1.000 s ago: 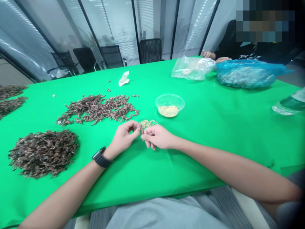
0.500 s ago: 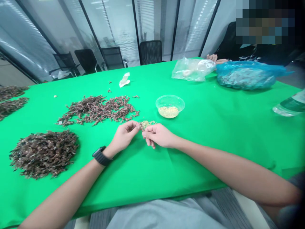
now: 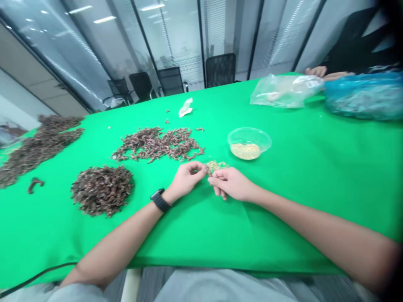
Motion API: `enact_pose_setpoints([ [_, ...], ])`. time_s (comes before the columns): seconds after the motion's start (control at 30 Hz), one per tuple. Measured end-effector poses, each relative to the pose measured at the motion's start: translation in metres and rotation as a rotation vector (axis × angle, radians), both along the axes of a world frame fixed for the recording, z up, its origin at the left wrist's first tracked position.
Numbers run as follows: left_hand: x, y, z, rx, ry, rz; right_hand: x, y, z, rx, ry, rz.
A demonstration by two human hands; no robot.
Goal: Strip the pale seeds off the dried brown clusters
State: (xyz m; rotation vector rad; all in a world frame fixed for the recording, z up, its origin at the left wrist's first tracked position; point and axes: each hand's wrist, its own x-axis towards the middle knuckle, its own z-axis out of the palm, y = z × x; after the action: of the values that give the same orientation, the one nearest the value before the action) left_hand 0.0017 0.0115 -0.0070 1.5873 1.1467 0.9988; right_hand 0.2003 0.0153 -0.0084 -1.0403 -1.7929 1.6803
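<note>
My left hand (image 3: 188, 178), with a dark watch on its wrist, is closed in a pinch on a small dried brown twig-like piece (image 3: 209, 171). My right hand (image 3: 234, 183) is closed just beside it, thumb and index finger pressed together at the piece's near end; its grip is partly hidden. Right behind the fingertips lies a little heap of pale yellowish grains (image 3: 217, 165) on the green cloth. A clear plastic bowl (image 3: 249, 136) holding similar pale bits (image 3: 246, 151) stands behind my right hand.
Loose dried brown pieces (image 3: 160, 144) spread behind my left hand. A denser heap (image 3: 102, 189) lies to its left, with a long pile (image 3: 40, 142) farther left. Farther back are white paper (image 3: 186, 108), a clear bag (image 3: 285, 91), a blue bag (image 3: 365, 98) and another person's hand (image 3: 316, 71).
The view has swung left, so the table's things appear shifted right and more of the left pile shows. Both hands stay pinched together in front of the grains.
</note>
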Motion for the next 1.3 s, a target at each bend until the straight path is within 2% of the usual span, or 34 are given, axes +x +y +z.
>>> enact_pose_setpoints([
  [0.13, 0.002, 0.001, -0.006, 0.044, -0.002, -0.015, 0.001, 0.002, -0.006, -0.007, -0.013, 0.031],
  [0.37, 0.007, -0.004, 0.002, 0.307, 0.202, 0.02, 0.004, 0.0, -0.003, -0.036, -0.022, 0.047],
  [0.47, 0.007, -0.004, 0.004, 0.353, 0.233, 0.042, 0.004, 0.001, -0.002, -0.044, -0.018, 0.043],
  [0.57, 0.007, -0.004, 0.005, 0.322, 0.186, 0.083, 0.005, 0.003, 0.001, -0.067, 0.014, 0.049],
  [0.63, 0.008, -0.003, 0.004, 0.257, 0.097, 0.066, 0.007, 0.004, 0.001, -0.104, 0.056, 0.068],
  [0.8, 0.005, 0.005, 0.004, -0.007, -0.142, -0.141, 0.01, 0.007, -0.005, -0.156, 0.107, 0.11],
  [0.93, -0.008, 0.001, 0.021, -0.072, -0.081, -0.225, 0.01, 0.005, -0.009, -0.121, 0.089, 0.116],
  [1.0, -0.017, -0.01, 0.035, -0.05, -0.034, -0.187, 0.009, 0.005, -0.008, -0.124, 0.096, 0.09],
  [1.1, -0.032, -0.04, 0.054, 0.011, 0.02, -0.089, 0.009, 0.004, -0.004, -0.137, 0.088, 0.07],
  [1.2, -0.05, -0.078, 0.065, 0.17, 0.15, 0.105, 0.009, 0.005, -0.002, -0.145, 0.077, 0.071],
  [1.3, -0.082, -0.118, 0.07, 0.227, 0.315, 0.305, 0.009, 0.006, -0.002, -0.148, 0.059, 0.066],
])
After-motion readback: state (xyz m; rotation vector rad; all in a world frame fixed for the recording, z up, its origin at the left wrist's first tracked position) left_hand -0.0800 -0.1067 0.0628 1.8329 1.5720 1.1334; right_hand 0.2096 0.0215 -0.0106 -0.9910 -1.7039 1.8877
